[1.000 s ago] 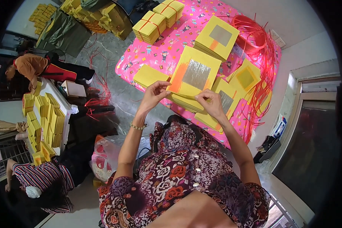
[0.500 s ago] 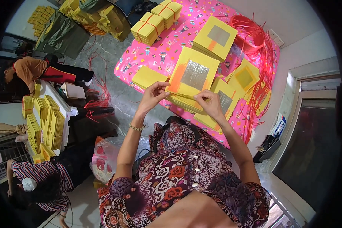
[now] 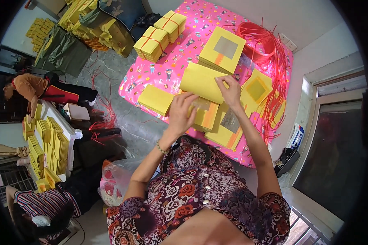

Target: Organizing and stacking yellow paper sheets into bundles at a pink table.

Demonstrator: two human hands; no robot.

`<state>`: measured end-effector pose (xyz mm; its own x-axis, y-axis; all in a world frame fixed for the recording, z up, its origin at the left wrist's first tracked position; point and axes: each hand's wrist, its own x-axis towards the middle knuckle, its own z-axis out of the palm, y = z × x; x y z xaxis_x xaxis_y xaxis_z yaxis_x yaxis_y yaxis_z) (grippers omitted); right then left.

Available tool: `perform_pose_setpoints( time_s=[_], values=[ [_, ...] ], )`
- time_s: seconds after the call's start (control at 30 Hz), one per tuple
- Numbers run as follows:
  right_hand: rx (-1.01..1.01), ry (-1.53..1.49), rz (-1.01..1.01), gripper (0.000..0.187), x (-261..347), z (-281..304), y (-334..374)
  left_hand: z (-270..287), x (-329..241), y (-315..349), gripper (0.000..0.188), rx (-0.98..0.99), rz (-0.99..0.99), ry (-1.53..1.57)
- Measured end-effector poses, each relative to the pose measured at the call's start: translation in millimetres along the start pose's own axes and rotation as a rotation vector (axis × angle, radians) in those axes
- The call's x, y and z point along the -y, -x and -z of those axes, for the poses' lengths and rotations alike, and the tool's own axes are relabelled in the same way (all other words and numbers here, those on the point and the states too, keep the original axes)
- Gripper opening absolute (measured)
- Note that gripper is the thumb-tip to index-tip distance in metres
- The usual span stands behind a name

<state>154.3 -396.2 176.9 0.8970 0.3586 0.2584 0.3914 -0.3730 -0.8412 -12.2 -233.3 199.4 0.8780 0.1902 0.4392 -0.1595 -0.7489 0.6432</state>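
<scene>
Well off between 8 and 9 o'clock from where you work, yellow piles [image 3: 58, 141] stand near 2 co-workers [image 3: 32, 86], whose own hands are hard to make out. At 11 o'clock sit 2 bundles [image 3: 149, 45] tied in red, presumably so they keep square; at 9 o'clock lies a low stack [image 3: 154, 99], just beside your left hand [image 3: 180, 116]. That hand's fingers curve loosely, apart from the thumb; whether their tips touch paper, I cannot tell. At 12 o'clock a yellow sheet [image 3: 200, 83] stands partly lifted over your front stack [image 3: 202, 121], its right edge pinched by your right hand [image 3: 231, 92], likely to stop it dropping back; its other face is hidden. At 1 o'clock waits a back stack [image 3: 208, 45]. Around 2 o'clock, loose sheets [image 3: 257, 90] lie partly covered by red strips [image 3: 264, 60], too tangled to trace.
</scene>
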Motion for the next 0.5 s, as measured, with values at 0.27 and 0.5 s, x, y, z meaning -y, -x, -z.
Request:
perform_pose_setpoints(
  time_s=[0.27,0.5],
  values=[
    [-0.053,0.241,0.083,0.026,-27,-13,-37,-49,19,-17,0.069,0.204,-0.151,-0.241],
    [-0.042,0.512,0.271,0.015,-19,-17,-49,-62,33,-17,0.068,0.266,-0.139,-0.375]
  ],
)
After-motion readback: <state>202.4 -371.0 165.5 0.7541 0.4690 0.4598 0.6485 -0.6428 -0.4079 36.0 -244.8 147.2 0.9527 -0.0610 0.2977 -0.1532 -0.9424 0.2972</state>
